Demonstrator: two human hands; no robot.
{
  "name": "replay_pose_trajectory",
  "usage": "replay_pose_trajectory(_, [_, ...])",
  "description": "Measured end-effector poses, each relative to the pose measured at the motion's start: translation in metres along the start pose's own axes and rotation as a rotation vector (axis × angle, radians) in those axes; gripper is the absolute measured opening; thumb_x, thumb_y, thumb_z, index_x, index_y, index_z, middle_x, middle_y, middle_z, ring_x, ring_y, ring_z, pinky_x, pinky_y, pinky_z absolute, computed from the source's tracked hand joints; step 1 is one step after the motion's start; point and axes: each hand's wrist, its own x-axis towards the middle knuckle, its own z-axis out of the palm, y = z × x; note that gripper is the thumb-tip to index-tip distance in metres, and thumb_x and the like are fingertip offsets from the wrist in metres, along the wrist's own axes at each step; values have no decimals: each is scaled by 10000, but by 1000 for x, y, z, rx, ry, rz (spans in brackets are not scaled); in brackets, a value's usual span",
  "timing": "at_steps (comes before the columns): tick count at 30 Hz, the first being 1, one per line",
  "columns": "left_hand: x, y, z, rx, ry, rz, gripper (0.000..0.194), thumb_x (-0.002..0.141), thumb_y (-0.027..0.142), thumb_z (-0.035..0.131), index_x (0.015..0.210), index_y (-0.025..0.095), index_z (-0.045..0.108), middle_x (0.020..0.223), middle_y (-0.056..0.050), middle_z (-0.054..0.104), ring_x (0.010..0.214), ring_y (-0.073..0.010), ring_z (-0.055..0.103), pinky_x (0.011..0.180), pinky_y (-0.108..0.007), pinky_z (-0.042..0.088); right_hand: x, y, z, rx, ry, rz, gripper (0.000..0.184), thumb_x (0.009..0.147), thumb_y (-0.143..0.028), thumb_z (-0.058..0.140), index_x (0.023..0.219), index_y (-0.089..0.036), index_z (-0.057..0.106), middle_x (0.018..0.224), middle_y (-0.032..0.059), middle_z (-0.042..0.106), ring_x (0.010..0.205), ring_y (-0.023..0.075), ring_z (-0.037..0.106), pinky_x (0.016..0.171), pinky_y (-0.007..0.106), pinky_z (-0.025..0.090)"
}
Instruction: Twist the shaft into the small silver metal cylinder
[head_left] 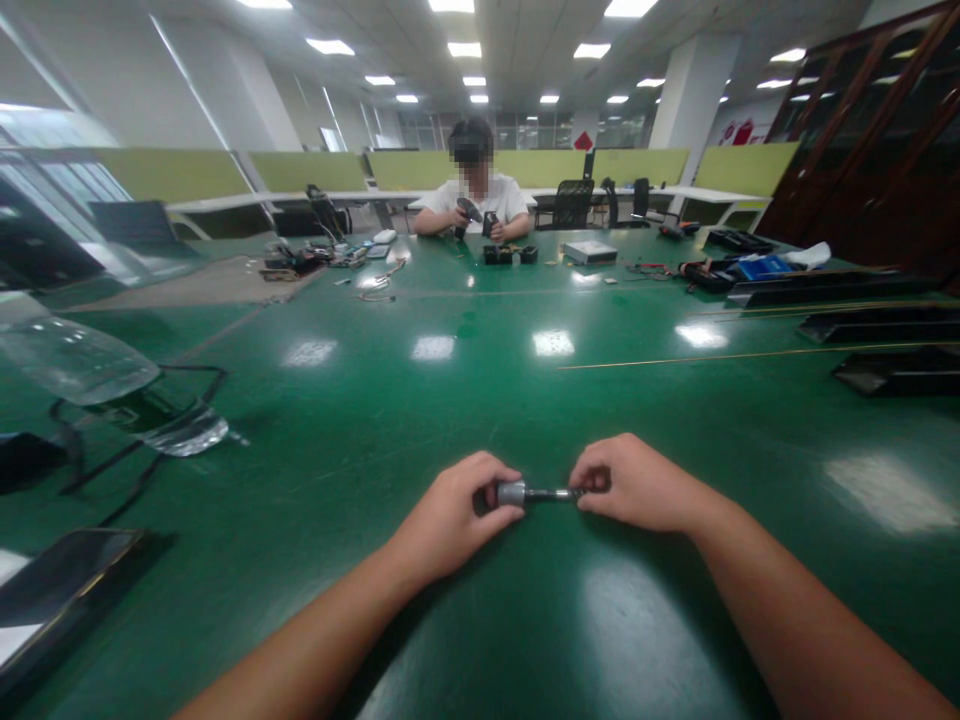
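Close above the green tabletop (420,420), a small metal part lies level between my two hands: a silver-grey cylinder (512,494) with a thin, dark, shiny rod (551,494) running out to the right. My left hand (469,500) is closed around the cylinder, thumb on the near side and fingers on the far side. At the other end, my right hand (626,482) pinches the tip of the rod between thumb and fingers. That tip is partly hidden by the fingers. Whether the part touches the table I cannot tell.
A clear plastic bottle (112,385) lies at the left by a black cable (135,490); a phone-like dark slab (64,580) is nearer. Across the table a person (480,200) holds dark objects. Black trays (892,325) and a thin yellow rod (690,359) lie at right.
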Motion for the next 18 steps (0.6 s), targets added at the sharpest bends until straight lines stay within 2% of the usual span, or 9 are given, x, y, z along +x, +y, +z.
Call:
replay_pose_trajectory(7, [0, -1, 1, 5, 4, 6, 204, 822, 237, 694, 1019, 200, 653, 894, -17, 627, 792, -157, 585, 735, -272, 454, 0, 2, 0, 37, -7, 11, 129, 709, -183, 700, 823, -206, 757, 724, -2, 686, 641, 126, 599, 592, 226, 434])
replay_pose_trajectory(10, [0, 2, 2, -4, 3, -26, 283, 829, 248, 684, 1104, 217, 623, 877, -5, 637, 763, -152, 588, 719, -268, 458, 5, -4, 13, 113, 18, -25, 114, 744, -233, 714, 842, -198, 758, 731, 5, 689, 641, 123, 598, 600, 227, 435])
replay_pose_trajectory(12, [-1, 5, 2, -5, -8, -27, 263, 857, 252, 647, 1116, 224, 612, 872, -3, 643, 757, -151, 589, 712, -267, 457, 10, -10, 24, 142, 58, -91, 112, 769, -254, 711, 852, -196, 759, 746, 8, 692, 656, 120, 598, 618, 229, 432])
replay_pose_trajectory(15, [-2, 7, 2, 14, -5, 24, 186, 837, 245, 660, 1016, 204, 626, 925, -24, 639, 827, -170, 588, 744, -279, 456, 16, -17, 37, 94, 144, -163, 103, 781, -253, 709, 856, -208, 763, 765, 11, 700, 703, 131, 599, 664, 246, 426])
replay_pose_trajectory(18, [-1, 5, 3, 30, 30, 38, 217, 776, 221, 718, 971, 188, 627, 940, -33, 619, 854, -179, 580, 757, -282, 454, 19, -17, 41, 83, 173, -167, 104, 785, -258, 709, 865, -216, 762, 772, 9, 704, 714, 135, 594, 663, 248, 418])
